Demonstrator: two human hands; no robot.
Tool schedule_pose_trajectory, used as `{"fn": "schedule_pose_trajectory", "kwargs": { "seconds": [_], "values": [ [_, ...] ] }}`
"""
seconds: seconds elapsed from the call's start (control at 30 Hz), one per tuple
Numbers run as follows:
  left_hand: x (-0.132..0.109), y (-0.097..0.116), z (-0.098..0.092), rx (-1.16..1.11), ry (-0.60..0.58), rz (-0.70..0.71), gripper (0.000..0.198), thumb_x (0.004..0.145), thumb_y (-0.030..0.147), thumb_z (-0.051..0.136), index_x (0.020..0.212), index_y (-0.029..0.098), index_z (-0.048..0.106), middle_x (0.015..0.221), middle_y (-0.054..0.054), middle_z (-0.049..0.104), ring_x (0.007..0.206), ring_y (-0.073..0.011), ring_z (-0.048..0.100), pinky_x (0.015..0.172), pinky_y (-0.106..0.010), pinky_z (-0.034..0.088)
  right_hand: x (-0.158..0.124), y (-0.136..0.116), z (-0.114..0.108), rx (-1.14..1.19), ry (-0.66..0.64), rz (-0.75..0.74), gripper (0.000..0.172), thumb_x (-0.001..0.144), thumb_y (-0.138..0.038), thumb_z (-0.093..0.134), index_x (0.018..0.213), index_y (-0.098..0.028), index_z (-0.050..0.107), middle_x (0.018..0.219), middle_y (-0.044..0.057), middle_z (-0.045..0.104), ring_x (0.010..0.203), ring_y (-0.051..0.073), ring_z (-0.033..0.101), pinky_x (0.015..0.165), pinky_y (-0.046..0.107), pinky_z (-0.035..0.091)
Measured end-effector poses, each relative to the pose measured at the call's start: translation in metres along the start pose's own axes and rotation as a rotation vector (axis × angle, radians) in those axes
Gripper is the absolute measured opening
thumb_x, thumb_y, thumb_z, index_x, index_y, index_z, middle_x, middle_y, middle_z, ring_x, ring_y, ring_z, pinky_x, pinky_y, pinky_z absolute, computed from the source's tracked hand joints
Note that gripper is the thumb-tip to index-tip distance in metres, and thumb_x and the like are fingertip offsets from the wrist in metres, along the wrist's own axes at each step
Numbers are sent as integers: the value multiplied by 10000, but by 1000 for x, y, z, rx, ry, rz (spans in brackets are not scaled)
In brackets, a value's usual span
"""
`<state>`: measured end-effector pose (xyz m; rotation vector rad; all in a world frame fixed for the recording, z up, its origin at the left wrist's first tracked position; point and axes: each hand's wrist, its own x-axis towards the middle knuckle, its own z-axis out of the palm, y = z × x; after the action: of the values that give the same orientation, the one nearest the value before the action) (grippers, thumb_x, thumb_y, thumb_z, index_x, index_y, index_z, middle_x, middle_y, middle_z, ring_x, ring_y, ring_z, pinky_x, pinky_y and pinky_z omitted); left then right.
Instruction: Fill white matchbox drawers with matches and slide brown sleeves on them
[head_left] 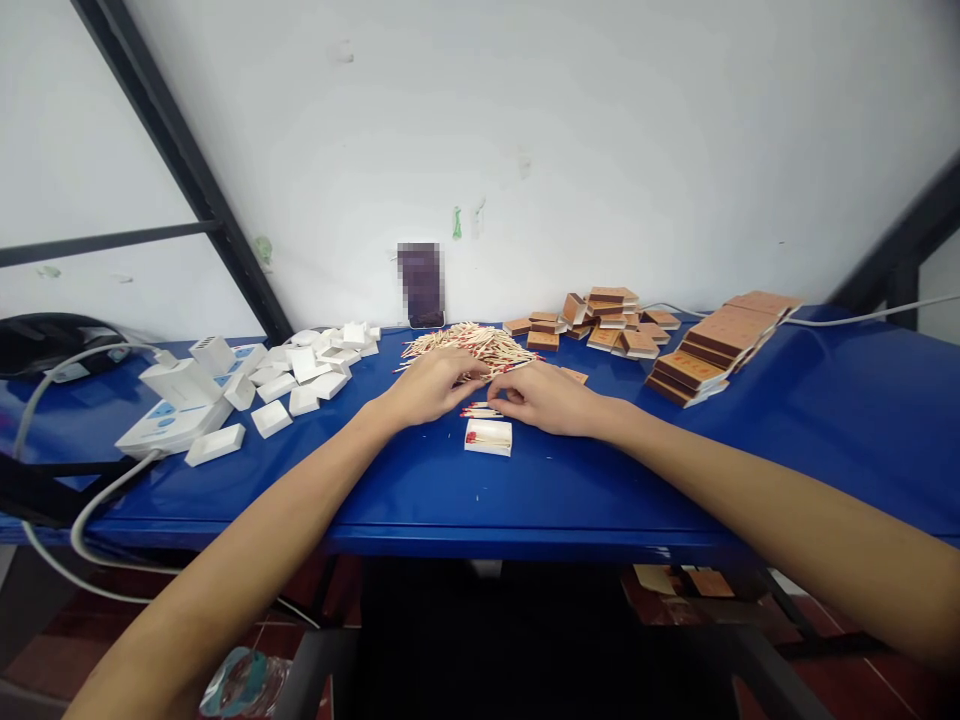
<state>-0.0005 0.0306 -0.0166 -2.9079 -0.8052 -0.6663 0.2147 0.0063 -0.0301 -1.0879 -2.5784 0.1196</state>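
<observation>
My left hand (439,385) is at the near edge of a heap of red-tipped matches (472,340), its fingers curled and the thumb close to them. Facing it, my right hand (536,397) has thumb and fingertips drawn together in a pinch. What either hand holds is too small to tell. Between and just below the fingertips, a few loose matches (480,411) lie side by side on the blue table (450,490). Closer to me sits a white matchbox tray (489,450), with some matches inside, red heads to the left.
White empty trays (300,370) are heaped at the left, beside white boxes (180,400) and cables. Brown matchbox sleeves (611,320) are piled behind on the right, with a leaning stack (720,340) farther right. A dark pixelated phone-like object (421,285) stands against the wall.
</observation>
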Motion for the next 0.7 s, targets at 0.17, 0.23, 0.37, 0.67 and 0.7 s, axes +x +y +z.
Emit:
{"fn": "schedule_pose_trajectory", "kwargs": {
  "seconds": [0.17,0.23,0.37,0.67,0.7],
  "values": [
    [-4,-3,-2,-89,207,-116,266,975,244,462,1101,157,678,1048,-64,729,907,-161,656,809,-296,490,-2,-1,-1,9,62,33,196,920,-301,527,870,-193,683,684,-6,634,609,118,511,588,247,284],
    [-8,-9,-5,-56,241,-163,252,953,234,474,1029,163,703,973,-44,740,818,-150,657,767,-286,482,-3,0,-2,16,79,46,188,916,-306,535,943,-200,687,706,-5,647,619,122,521,588,246,289],
    [-15,-20,-6,10,155,-223,190,878,199,535,872,166,721,774,-7,730,657,-130,631,666,-256,446,-3,1,-1,34,24,45,268,937,-338,526,1099,-212,698,796,21,695,690,147,576,625,254,344],
    [-12,-20,2,173,-70,-165,243,938,266,512,1042,193,719,940,-62,711,851,-200,640,711,-300,453,0,1,1,31,9,-5,249,945,-304,517,983,-187,734,914,55,739,780,168,630,716,275,409],
    [-11,-20,3,202,-78,-179,248,943,274,508,1053,197,716,952,-65,705,863,-207,637,710,-306,454,0,1,1,32,10,1,243,942,-299,520,972,-187,734,902,52,739,766,165,626,705,272,405]
  ]
}}
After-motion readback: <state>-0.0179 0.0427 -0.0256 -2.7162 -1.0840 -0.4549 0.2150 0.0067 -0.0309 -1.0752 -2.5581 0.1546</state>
